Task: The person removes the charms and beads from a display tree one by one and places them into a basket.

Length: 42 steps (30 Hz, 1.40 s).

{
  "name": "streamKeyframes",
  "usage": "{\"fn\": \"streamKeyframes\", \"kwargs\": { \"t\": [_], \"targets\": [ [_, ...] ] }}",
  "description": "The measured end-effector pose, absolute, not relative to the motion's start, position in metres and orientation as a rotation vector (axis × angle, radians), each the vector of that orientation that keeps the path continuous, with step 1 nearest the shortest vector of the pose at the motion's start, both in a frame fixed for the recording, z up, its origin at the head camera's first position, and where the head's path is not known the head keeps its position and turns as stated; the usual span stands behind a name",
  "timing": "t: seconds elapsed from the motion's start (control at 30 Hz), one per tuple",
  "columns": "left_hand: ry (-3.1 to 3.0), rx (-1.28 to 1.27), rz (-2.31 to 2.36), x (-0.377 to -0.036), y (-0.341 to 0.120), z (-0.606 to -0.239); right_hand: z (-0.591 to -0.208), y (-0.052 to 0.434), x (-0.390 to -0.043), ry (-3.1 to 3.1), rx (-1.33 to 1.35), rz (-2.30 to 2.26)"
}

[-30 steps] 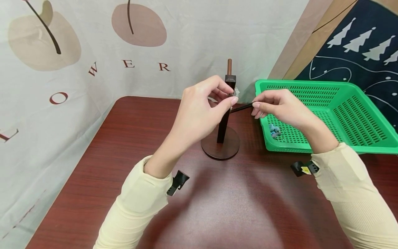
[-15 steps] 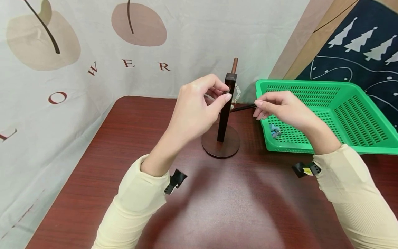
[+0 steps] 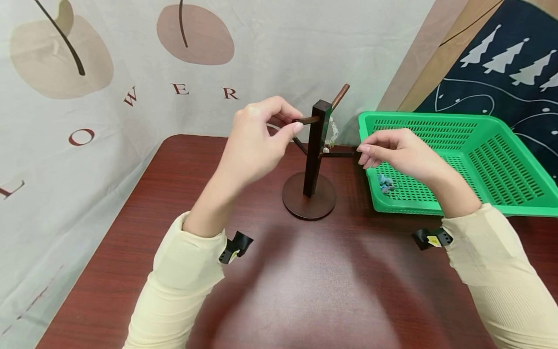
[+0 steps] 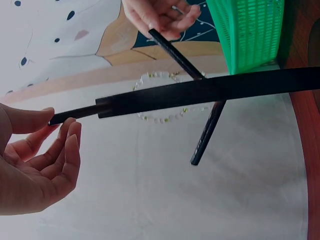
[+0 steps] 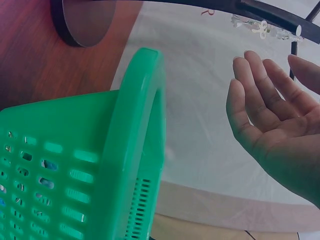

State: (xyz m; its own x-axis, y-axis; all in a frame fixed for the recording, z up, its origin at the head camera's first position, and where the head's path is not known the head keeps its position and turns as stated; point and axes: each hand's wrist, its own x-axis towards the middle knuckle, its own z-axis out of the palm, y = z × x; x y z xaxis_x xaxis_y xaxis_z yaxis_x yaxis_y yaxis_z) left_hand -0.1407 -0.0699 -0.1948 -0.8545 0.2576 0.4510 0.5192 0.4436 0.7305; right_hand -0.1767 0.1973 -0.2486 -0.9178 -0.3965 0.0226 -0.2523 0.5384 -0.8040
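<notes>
A dark wooden stand [image 3: 317, 145] with a round base [image 3: 308, 198] stands mid-table, thin pegs sticking out of its post. A clear beaded bracelet [image 3: 333, 131] hangs by the post on its right side. My left hand [image 3: 296, 123] pinches the tip of the upper peg [image 3: 308, 119] left of the post. My right hand [image 3: 361, 149] pinches the end of the lower peg [image 3: 340, 154] on the right. In the left wrist view the post [image 4: 210, 90] crosses the picture, the bracelet [image 4: 160, 95] looped behind it. The right wrist view shows my right hand [image 5: 272, 62] below the bracelet [image 5: 262, 27].
A green perforated basket [image 3: 457, 121] sits at the right on the dark red table [image 3: 174, 203], with a small blue item [image 3: 384, 183] in its near-left corner. A printed cloth backdrop hangs behind and to the left.
My left hand moved left and slightly up, and now holds the upper peg's tip. The upper peg swung from nearly upright to slanted. My right hand stayed at the lower peg.
</notes>
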Motion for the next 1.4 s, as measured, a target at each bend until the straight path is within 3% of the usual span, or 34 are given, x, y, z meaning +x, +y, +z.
{"fn": "streamKeyframes", "kwargs": {
  "t": [0.57,1.4],
  "targets": [
    [-2.575,-0.526,-1.411,-0.156,-0.09,-0.187,-0.252,0.203,-0.177,2.631,-0.593,-1.293],
    [-2.534,-0.578,-1.615,-0.178,-0.096,-0.189,-0.245,0.205,-0.176,2.635,-0.614,-1.367]
  ]
}}
